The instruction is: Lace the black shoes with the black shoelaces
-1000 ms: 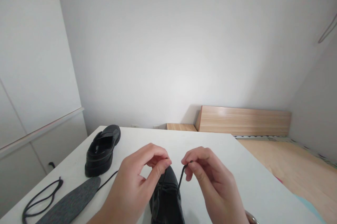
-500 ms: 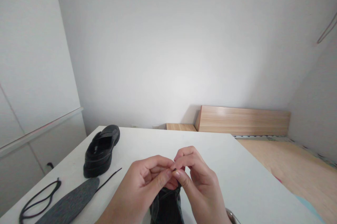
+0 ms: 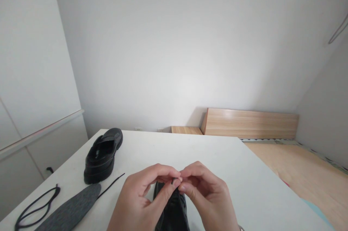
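Observation:
A black shoe (image 3: pixel 174 214) is on the white table at the bottom middle, partly covered by my hands. Above it, my left hand (image 3: pixel 152 191) pinches a short dark end, seemingly of a shoelace (image 3: pixel 173 180), between thumb and index finger. My right hand (image 3: pixel 203 191) is closed just beside it, thumb and fingertips meeting those of the left. Whatever sits in the right fingertips is hidden. A second black shoe (image 3: pixel 100 164) stands at the left with its toe pointing away.
On the white table (image 3: pixel 217 158), a grey insole (image 3: pixel 72 207) lies at the lower left with a dark lace (image 3: pixel 111 184) partly under it. A looped dark lace (image 3: pixel 35 207) is at the left edge. Beyond the right edge is a bed with a wooden headboard (image 3: pixel 251 124).
My right fingers have moved lower and closed in against the left ones. The dark tip now shows at the left thumb, and the shoe underneath appears tilted differently.

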Demonstrator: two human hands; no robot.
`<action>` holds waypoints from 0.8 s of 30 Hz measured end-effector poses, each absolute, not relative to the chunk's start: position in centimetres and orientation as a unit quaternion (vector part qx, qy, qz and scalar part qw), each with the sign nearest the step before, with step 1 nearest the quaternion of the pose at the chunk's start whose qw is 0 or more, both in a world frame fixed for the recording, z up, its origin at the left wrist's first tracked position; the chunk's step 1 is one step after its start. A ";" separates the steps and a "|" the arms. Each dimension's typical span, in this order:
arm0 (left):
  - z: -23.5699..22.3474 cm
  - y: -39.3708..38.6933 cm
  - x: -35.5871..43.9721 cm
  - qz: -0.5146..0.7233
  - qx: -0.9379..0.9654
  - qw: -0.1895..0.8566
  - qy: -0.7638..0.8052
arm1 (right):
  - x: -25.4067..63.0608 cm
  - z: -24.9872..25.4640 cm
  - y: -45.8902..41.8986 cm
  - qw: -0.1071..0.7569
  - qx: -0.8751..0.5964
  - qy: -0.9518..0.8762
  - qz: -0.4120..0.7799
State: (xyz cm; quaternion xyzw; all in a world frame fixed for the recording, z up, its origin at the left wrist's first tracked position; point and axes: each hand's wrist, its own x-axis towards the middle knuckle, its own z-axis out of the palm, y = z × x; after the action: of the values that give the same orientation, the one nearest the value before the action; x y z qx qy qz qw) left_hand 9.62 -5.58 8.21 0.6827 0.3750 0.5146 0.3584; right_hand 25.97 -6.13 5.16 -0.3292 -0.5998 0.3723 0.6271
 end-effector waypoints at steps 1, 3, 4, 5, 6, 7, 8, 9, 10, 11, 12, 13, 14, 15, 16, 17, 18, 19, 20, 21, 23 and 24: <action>8.0 -5.5 9.6 0.520 0.671 0.371 0.376 | 26.0 5.3 -6.2 0.627 -0.333 -0.611 0.349; 7.7 -5.3 9.4 0.526 0.647 0.407 0.372 | 26.4 5.6 -6.3 0.623 -0.346 -0.635 0.296; 7.4 -5.1 9.2 0.525 0.637 0.429 0.368 | 26.7 5.7 -6.4 0.619 -0.353 -0.646 0.274; 7.2 -4.9 8.9 0.523 0.626 0.450 0.365 | 27.2 5.7 -6.4 0.615 -0.359 -0.653 0.257; 7.0 -4.7 8.6 0.520 0.614 0.470 0.363 | 27.8 5.7 -6.4 0.611 -0.364 -0.658 0.246; 6.8 -4.5 8.2 0.518 0.600 0.491 0.362 | 28.5 5.6 -6.4 0.607 -0.372 -0.659 0.244; 6.5 -4.4 7.9 0.517 0.582 0.512 0.361 | 29.3 5.4 -6.3 0.601 -0.381 -0.657 0.249; 6.3 -4.2 7.6 0.517 0.563 0.537 0.357 | 30.0 5.1 -6.2 0.598 -0.392 -0.649 0.260; 6.1 -4.2 7.4 0.516 0.541 0.566 0.349 | 30.7 4.8 -6.1 0.598 -0.403 -0.636 0.275; 5.9 -4.1 7.1 0.513 0.519 0.595 0.336 | 31.3 4.4 -6.0 0.603 -0.407 -0.620 0.293; 5.7 -4.1 7.0 0.510 0.497 0.623 0.323 | 31.7 4.0 -5.9 0.615 -0.405 -0.599 0.313; 5.5 -4.1 6.8 0.509 0.477 0.645 0.311 | 31.9 3.7 -5.9 0.630 -0.399 -0.576 0.335; 5.4 -4.2 6.7 0.509 0.459 0.662 0.302 | 32.0 3.5 -5.8 0.644 -0.388 -0.551 0.363; 5.2 -4.2 6.6 0.511 0.443 0.675 0.296 | 31.9 3.3 -5.9 0.654 -0.374 -0.524 0.397; 5.0 -4.2 6.4 0.511 0.430 0.685 0.293 | 31.7 3.3 -6.0 0.661 -0.356 -0.496 0.437; 4.8 -4.2 6.3 0.510 0.419 0.692 0.291 | 31.5 3.3 -6.2 0.663 -0.338 -0.463 0.481; 4.6 -4.2 6.1 0.508 0.413 0.698 0.290 | 31.3 3.4 -6.5 0.661 -0.323 -0.428 0.525; 4.4 -4.2 5.9 0.504 0.410 0.702 0.291 | 31.1 3.4 -6.7 0.657 -0.310 -0.395 0.563; 4.1 -4.2 5.7 0.499 0.411 0.704 0.294 | 31.0 3.5 -6.9 0.650 -0.305 -0.366 0.592; 3.7 -4.1 5.5 0.493 0.415 0.704 0.297 | 31.0 3.5 -7.1 0.643 -0.306 -0.343 0.613; 2.9 -4.1 4.9 0.482 0.435 0.693 0.314 | 31.3 3.2 -7.2 0.631 -0.313 -0.322 0.633; 2.4 -4.1 4.6 0.478 0.450 0.680 0.326 | 31.7 2.9 -7.2 0.629 -0.317 -0.321 0.634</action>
State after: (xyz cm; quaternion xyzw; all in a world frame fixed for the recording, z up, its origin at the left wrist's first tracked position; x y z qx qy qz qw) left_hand 4.61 -4.07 2.38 0.4496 0.3260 0.4785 0.6802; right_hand 31.69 -7.19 2.86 -0.3170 -0.3205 0.6337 0.6286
